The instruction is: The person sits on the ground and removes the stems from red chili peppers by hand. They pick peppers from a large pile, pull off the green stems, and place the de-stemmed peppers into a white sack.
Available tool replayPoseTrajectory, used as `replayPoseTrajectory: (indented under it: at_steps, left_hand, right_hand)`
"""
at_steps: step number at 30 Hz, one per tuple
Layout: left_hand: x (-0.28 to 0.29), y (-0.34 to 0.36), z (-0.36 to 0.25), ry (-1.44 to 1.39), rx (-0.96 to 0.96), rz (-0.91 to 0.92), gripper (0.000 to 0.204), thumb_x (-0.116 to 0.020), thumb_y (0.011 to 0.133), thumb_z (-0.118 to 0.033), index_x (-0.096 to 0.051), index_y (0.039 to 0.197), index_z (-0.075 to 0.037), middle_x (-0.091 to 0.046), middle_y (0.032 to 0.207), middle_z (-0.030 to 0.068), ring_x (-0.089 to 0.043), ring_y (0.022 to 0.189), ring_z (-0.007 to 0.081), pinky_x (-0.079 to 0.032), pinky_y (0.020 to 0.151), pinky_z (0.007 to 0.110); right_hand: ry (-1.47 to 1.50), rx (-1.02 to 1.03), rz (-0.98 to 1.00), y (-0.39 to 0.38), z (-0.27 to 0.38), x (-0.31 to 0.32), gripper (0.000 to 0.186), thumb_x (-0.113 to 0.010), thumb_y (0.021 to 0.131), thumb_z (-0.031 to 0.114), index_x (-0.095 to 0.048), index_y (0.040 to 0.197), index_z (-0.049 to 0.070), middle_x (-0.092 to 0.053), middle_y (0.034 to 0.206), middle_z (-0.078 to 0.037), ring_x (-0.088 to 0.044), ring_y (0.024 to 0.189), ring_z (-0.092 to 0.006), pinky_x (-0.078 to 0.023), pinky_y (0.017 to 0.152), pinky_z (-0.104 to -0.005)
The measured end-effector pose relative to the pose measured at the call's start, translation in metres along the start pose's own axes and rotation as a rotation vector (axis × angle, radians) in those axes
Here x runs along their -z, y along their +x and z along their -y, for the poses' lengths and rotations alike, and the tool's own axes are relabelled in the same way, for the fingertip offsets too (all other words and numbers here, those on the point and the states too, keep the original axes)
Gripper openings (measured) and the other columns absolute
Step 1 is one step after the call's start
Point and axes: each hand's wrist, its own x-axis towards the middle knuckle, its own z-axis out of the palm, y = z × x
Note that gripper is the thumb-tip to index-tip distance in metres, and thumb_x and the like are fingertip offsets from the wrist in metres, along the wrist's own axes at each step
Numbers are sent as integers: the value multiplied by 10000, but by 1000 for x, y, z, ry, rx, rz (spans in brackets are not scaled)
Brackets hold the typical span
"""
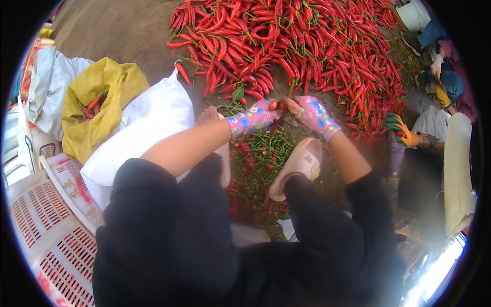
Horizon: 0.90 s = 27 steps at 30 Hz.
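My left hand point(252, 118), in a pink glove with blue and white flowers, is closed on a red chili pepper point(276, 123). From the other side my right hand point(313, 115), gloved alike, meets it with fingers pinched together at the pepper's upper end. The fingertips partly hide the pepper, and its exact grip is hard to make out. Just beyond both hands spreads a large pile of red chili peppers point(286, 43) with green stems. Below them, between my feet, lies a heap of loose green stems point(268, 153) mixed with bits of red.
At left stand an open yellow sack point(105, 77) with a few red peppers inside, a white sack point(153, 120) and slotted plastic crates point(43, 215). A co-worker's orange-and-green gloved hand point(401, 129) is at right, near a pale hat point(459, 174). Another person point(450, 77) sits farther back.
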Motion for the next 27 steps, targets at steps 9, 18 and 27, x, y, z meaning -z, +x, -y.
replayPoseTrajectory:
  at_steps: [9,18,27]
  left_hand:
    - [7,-19,-21,338,-82,31,284,-597,883,-185,-557,1114,-25,-581,833,-4,-492,757,55,-423,668,220]
    - [9,-31,-1,96,-50,93,361,-630,861,-150,-548,1196,-43,-620,1026,-5,-538,947,76,-424,841,234]
    - [20,-29,8,239,-23,50,320,-606,858,-152,-566,1154,-38,-616,990,-1,-540,904,61,-416,815,214]
  right_hand:
    - [1304,-118,114,-4,-16,-28,473,-434,925,487,-611,832,57,-421,525,17,-339,442,-79,-283,431,-224]
    - [1269,-217,256,-2,-28,-32,399,-504,901,399,-574,692,66,-450,490,-26,-456,448,-133,-378,459,-276]
    - [194,32,-70,-17,25,-21,497,-667,771,381,-544,1104,33,-631,993,-202,-608,925,-357,-483,784,-403]
